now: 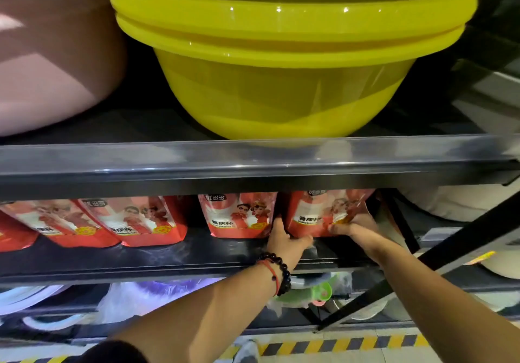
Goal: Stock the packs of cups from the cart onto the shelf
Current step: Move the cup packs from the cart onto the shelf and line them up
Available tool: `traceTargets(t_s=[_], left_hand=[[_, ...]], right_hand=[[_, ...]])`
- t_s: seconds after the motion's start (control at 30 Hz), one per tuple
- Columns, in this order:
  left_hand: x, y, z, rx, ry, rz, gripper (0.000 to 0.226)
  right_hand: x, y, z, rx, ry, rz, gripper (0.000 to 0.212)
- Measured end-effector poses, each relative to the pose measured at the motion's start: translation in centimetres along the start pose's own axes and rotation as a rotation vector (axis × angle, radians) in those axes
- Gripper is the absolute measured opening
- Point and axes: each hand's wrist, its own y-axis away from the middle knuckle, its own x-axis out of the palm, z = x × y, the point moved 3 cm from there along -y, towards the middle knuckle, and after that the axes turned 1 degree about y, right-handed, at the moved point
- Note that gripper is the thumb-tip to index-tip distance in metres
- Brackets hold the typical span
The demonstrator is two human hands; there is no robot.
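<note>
On the middle shelf (168,261), your left hand (284,243) and right hand (356,229) gripped the rightmost red cup pack (315,213), fingers curled round its lower corners.

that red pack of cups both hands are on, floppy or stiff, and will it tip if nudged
The red pack is probably soft-skinned: its glossy film wrinkles and reflects light. That film may be slippery, so the left hand and right hand gripping its lower corners makes sense. It is likely light, and neighbouring packs lean sideways, so it could tip easily.
</note>
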Motion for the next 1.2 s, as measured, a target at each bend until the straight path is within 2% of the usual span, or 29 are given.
traceTargets(t_s=[0.07, 0.17, 0.33, 0.47, 0.57, 0.7, 0.8, 0.9, 0.97, 1.07, 1.17, 1.2], left_hand=[[0.4, -0.9, -1.0, 0.000, -0.027, -0.074, 0.036], [1.0, -1.6, -1.8, 0.015, -0.029, -0.077, 0.027], [1.7, -1.9, -1.4, -0.044, -0.038, -0.083, 0.038], [1.2, -1.9, -1.0, 0.009, 0.025, -0.120, 0.020], [1.0, -1.7, -0.6, 0.035, -0.041, -0.155, 0.029], [1.0, -2.1, 0.3, -0.027, -0.115, -0.165, 0.022], [0.9, -2.4, 0.6, -0.041, -0.131, -0.144, 0.018], [1.2, -2.2, 0.4, -0.049, -0.154, -0.139, 0.017], [1.3, -2.2, 0.3, -0.041, -0.168, -0.145, 0.018], [1.2, -2.4, 0.4, -0.036, -0.220, -0.168, 0.021], [1.4, -2.1, 0.7, -0.034, -0.259, -0.197, 0.027], [1.5, -1.9, 1.0, -0.025, -0.260, -0.213, 0.033]], right_hand=[[-0.7, -0.6, 0.3, -0.001, 0.064, 0.087, 0.025], [-0.9, -1.1, 0.3, -0.034, 0.064, 0.137, 0.052], [-0.8, -0.9, 1.0, -0.026, -0.031, 0.161, 0.063], [-0.3, -1.2, 0.1, 0.004, 0.031, 0.102, 0.045], [0.1, -1.4, 0.0, 0.023, 0.008, 0.084, 0.059], [0.8, -1.2, 0.3, 0.071, -0.036, 0.119, 0.048], [0.9, -1.3, 0.4, 0.088, -0.044, 0.092, 0.046], [0.8, -1.9, 0.1, 0.104, -0.040, 0.055, 0.054], [0.9, -2.1, 0.3, 0.112, -0.062, 0.005, 0.029], [1.1, -1.7, 0.4, 0.143, -0.122, -0.052, 0.028], [2.1, -0.7, -0.5, 0.258, -0.217, 0.052, 0.012], [2.2, -0.6, -1.1, 0.280, -0.212, 0.053, 0.014]])
